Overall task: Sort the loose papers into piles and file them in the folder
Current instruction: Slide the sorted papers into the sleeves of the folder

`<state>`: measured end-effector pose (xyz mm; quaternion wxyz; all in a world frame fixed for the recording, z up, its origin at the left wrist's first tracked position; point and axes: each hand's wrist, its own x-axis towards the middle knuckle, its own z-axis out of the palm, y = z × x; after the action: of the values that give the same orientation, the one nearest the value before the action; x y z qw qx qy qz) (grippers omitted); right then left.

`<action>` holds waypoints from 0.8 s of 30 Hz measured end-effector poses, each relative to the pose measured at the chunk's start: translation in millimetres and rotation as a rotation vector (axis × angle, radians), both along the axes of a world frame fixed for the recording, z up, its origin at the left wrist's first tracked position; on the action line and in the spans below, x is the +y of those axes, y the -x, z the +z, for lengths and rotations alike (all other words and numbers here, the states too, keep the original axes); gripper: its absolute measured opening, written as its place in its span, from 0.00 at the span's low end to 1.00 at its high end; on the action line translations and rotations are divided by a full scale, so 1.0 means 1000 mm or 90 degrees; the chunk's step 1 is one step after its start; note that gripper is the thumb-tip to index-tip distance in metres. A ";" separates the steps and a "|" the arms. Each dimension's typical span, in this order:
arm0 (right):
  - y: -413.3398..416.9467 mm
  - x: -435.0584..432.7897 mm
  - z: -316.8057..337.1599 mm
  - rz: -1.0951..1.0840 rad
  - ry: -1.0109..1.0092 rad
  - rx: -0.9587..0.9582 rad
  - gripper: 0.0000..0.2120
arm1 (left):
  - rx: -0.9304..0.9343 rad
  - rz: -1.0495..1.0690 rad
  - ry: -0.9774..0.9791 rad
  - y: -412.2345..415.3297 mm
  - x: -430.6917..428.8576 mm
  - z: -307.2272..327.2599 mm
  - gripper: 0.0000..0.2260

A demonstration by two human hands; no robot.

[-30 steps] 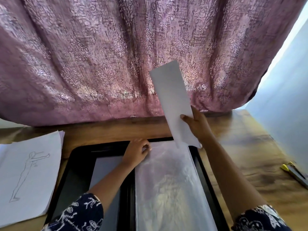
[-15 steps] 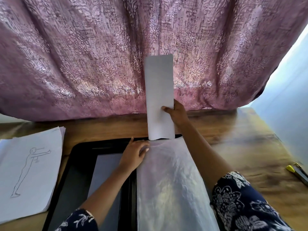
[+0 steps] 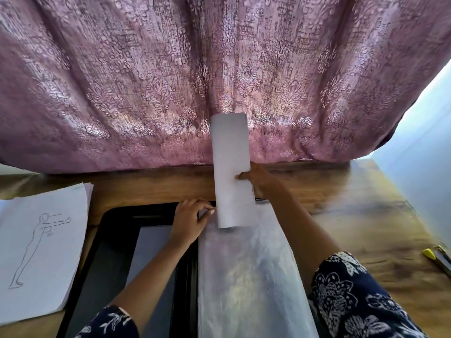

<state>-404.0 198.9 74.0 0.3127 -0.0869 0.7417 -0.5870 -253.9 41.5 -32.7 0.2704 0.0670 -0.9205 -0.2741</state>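
Note:
An open black folder [image 3: 114, 240] lies on the wooden table in front of me. Its right side carries a clear plastic sleeve [image 3: 246, 284]. My left hand [image 3: 190, 222] pinches the sleeve's top left corner. My right hand [image 3: 258, 179] grips a curled white sheet of paper [image 3: 230, 172] by its right edge. The sheet stands upright, its lower end at the top opening of the sleeve. A pile of white papers [image 3: 41, 252] lies to the left of the folder, with a pencil figure drawing on the top sheet.
A pink patterned curtain [image 3: 219, 76] hangs down to the table's far edge. At the right edge of the table lies a yellow and grey tool [image 3: 436, 257]. Bare wooden table [image 3: 353, 215] stretches to the right of the folder.
My right hand has brought the sheet from tilted to upright and lowered it, so its lower end now overlaps the top of the sleeve. My left hand stays at the sleeve's corner.

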 end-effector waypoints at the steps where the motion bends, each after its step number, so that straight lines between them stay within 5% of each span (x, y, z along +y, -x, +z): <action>1: 0.001 0.003 -0.001 0.006 -0.026 -0.003 0.20 | -0.004 -0.002 -0.001 0.002 0.000 0.002 0.14; 10: -0.006 0.016 -0.014 0.110 -0.381 0.249 0.27 | -0.122 -0.044 -0.178 0.016 0.015 0.017 0.13; 14: -0.001 0.012 -0.013 0.126 -0.409 0.255 0.30 | -0.141 -0.063 -0.494 0.040 0.029 0.050 0.05; 16: 0.004 0.012 -0.010 0.108 -0.375 0.207 0.27 | -0.183 -0.096 -0.618 0.059 0.025 0.062 0.09; 20: 0.009 0.022 -0.011 0.079 -0.351 0.165 0.17 | -0.293 -0.095 -0.563 0.077 0.006 0.055 0.21; 24: 0.013 0.043 -0.022 0.020 -0.330 0.085 0.19 | -0.376 -0.136 -0.374 0.062 -0.013 0.043 0.32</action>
<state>-416.5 241.6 51.9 0.2839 -0.0544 0.8847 -0.3656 -316.0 28.0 9.9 -0.0653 0.1209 -0.8430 -0.5201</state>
